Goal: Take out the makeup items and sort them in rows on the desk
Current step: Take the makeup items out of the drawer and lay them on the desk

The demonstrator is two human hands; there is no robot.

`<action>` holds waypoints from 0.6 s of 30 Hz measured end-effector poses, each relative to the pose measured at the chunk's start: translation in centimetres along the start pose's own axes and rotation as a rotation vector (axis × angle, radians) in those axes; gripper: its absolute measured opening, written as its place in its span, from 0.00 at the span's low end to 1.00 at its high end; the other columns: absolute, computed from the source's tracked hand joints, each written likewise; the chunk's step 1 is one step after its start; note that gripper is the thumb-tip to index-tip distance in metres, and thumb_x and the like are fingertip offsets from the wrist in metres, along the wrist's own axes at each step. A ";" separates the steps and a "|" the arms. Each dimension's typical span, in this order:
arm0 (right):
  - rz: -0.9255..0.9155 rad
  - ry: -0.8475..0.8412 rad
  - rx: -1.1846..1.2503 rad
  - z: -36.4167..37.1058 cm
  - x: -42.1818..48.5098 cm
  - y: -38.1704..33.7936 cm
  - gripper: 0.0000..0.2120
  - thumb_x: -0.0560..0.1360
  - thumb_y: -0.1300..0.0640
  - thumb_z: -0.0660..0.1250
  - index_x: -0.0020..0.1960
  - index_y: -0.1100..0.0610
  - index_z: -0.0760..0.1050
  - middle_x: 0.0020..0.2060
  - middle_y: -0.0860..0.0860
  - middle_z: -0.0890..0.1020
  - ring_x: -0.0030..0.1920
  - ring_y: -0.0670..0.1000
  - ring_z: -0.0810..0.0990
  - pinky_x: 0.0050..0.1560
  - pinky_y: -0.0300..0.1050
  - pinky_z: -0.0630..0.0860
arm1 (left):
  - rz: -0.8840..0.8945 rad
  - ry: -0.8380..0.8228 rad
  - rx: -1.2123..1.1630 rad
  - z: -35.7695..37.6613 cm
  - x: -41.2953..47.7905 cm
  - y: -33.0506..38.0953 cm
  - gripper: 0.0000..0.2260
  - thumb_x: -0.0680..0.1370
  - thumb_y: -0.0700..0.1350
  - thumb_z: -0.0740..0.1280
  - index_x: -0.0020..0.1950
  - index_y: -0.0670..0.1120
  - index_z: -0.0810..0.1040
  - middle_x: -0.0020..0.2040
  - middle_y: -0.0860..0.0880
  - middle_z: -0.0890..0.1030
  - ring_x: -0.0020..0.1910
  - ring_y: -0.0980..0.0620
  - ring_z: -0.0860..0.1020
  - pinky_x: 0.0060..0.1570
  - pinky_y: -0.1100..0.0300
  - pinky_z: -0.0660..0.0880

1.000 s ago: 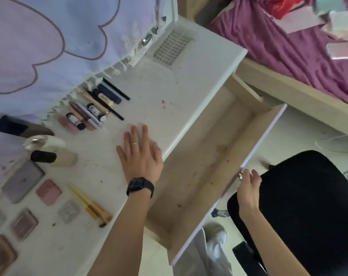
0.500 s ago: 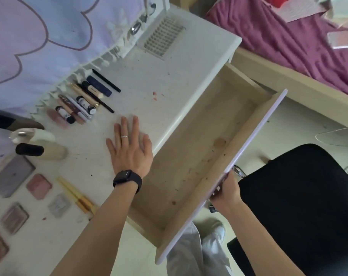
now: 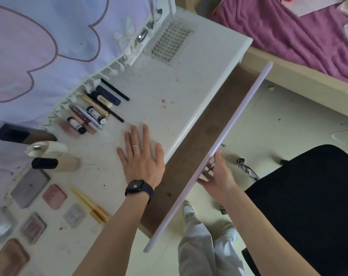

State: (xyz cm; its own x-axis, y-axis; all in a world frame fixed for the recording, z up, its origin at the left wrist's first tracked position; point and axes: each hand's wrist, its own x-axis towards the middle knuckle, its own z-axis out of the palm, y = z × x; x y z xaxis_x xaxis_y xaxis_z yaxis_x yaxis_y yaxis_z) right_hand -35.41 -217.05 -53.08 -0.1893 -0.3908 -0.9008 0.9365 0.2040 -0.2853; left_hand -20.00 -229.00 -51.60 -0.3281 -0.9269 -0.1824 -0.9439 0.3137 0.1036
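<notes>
View from above of a white desk (image 3: 169, 92) with its shallow wooden drawer (image 3: 207, 136) partly out, the pale lilac drawer front (image 3: 238, 120) running diagonally between desk and floor. A black chair (image 3: 308, 196) stands just beyond the drawer. A purple bed cover (image 3: 288, 36) fills the top right, and a lilac cloth (image 3: 39, 46) hangs along the desk's back. The left hand (image 3: 143, 162), wearing a black watch (image 3: 138, 187), lies flat on the desk near its front edge, fingers spread wide. The right hand (image 3: 219, 176) is against the drawer front's outer face at the metal handle; it cannot be told whether it grips. The makeup is on the desk. Slim tubes and pencils (image 3: 93, 108) lie parallel by the cloth, pointing toward the front edge. Left of the hand, three bottles (image 3: 55, 163) lie on their sides, caps leftward. Nearer the viewer, compacts (image 3: 54, 196) sit in rows beside two gold sticks (image 3: 91, 206) laid diagonally. A lash tray (image 3: 170, 41) rests at the far corner.
</notes>
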 end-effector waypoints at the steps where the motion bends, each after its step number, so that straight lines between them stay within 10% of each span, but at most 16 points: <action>1: 0.005 -0.001 -0.004 0.4 0.2 -0.1 0.17 0.83 0.39 0.57 0.69 0.42 0.70 0.51 0.53 0.75 0.52 0.56 0.75 0.63 0.64 0.76 | 0.002 -0.004 0.000 0.0 0.0 0.0 0.29 0.81 0.62 0.42 0.80 0.57 0.38 0.82 0.48 0.41 0.80 0.47 0.41 0.77 0.38 0.45; 12: 0.010 -0.068 -0.013 3.7 1.4 0.9 0.11 0.83 0.40 0.55 0.60 0.42 0.71 0.57 0.55 0.73 0.58 0.57 0.75 0.60 0.63 0.77 | 0.016 -0.063 -0.024 -0.8 0.0 0.1 0.33 0.78 0.66 0.40 0.79 0.56 0.33 0.81 0.48 0.36 0.80 0.47 0.37 0.76 0.37 0.43; 18: 0.021 -0.125 -0.020 6.3 2.4 1.0 0.14 0.83 0.40 0.55 0.59 0.48 0.70 0.50 0.51 0.74 0.49 0.53 0.75 0.62 0.57 0.76 | 0.039 -0.269 -0.029 -2.1 0.7 -0.3 0.59 0.62 0.83 0.56 0.75 0.56 0.24 0.77 0.49 0.25 0.76 0.48 0.27 0.72 0.41 0.31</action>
State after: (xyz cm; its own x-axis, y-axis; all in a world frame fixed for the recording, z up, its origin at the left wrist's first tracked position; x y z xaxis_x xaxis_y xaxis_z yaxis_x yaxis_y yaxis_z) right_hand -33.05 -223.44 -53.43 -0.1301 -0.4952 -0.8590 0.9334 0.2310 -0.2745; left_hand -19.81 -230.16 -49.71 -0.3660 -0.8253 -0.4301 -0.9302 0.3379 0.1431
